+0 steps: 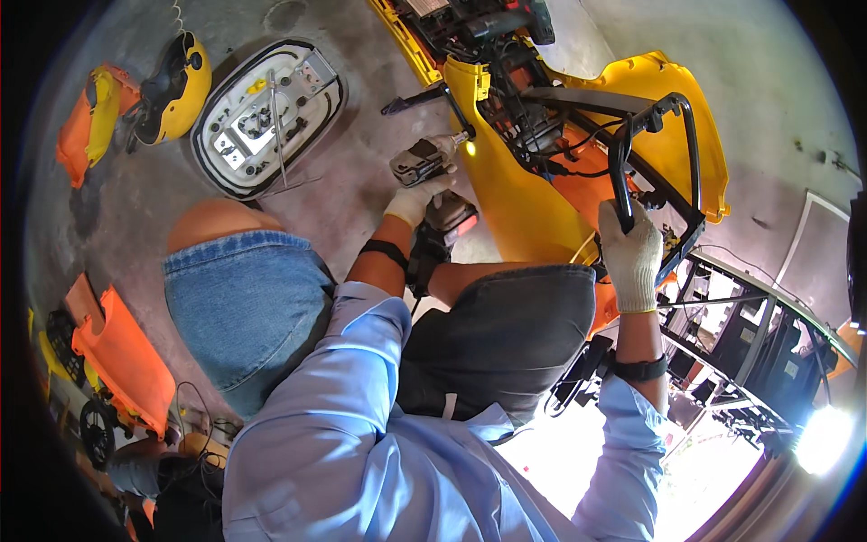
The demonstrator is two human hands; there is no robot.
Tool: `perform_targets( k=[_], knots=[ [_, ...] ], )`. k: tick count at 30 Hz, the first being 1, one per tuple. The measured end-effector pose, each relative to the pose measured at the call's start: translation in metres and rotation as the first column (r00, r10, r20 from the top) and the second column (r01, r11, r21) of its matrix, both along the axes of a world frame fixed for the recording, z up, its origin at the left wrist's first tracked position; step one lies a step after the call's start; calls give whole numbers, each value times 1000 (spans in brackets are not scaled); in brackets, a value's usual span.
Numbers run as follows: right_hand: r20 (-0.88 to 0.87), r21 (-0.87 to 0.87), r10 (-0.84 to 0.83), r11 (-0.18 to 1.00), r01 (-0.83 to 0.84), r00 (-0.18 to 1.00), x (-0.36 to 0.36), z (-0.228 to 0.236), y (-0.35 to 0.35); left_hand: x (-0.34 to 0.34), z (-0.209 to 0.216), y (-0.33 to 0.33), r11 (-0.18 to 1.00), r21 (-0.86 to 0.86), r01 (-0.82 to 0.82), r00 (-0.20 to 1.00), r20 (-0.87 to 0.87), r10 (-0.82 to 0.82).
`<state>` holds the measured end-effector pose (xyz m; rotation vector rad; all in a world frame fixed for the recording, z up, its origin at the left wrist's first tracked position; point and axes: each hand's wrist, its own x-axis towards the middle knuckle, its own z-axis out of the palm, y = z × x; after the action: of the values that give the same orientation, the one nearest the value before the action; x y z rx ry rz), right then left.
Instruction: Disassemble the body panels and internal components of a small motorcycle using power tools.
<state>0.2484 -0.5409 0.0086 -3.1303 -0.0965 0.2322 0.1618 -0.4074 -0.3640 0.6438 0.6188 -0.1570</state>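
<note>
My left hand, in a white knit glove, is wrapped round the grip of a cordless power driver. The driver's lamp is lit, and its long bit reaches the upper part of a yellow body panel. The panel belongs to a partly stripped vehicle, probably a scooter, with dark wiring and machinery showing. Over on the right, my gloved right hand is closed round a black tubular metal frame fixed to the vehicle. An orange panel lies behind the tubes.
Left of the driver, an oval white tray holds small fasteners and a T-handle wrench. Yellow-and-black and orange covers lie farther left. An orange panel is at lower left, and a black metal rack at right.
</note>
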Motion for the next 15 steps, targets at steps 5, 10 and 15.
perform_targets(
  k=[5, 10, 15],
  knots=[
    [-7, -15, -16, 1000, 16, 1000, -1, 0, 0, -1, 5, 2, 988, -124, -92, 990, 95, 104],
    [3, 39, -11, 999, 11, 1000, -1, -3, -2, 2, 19, 4, 926, -365, -93, 995, -55, 79],
    [-8, 36, -9, 999, 10, 1000, 3, 0, 3, 4, 4, 3, 974, -208, -88, 995, 27, 96]
  ],
)
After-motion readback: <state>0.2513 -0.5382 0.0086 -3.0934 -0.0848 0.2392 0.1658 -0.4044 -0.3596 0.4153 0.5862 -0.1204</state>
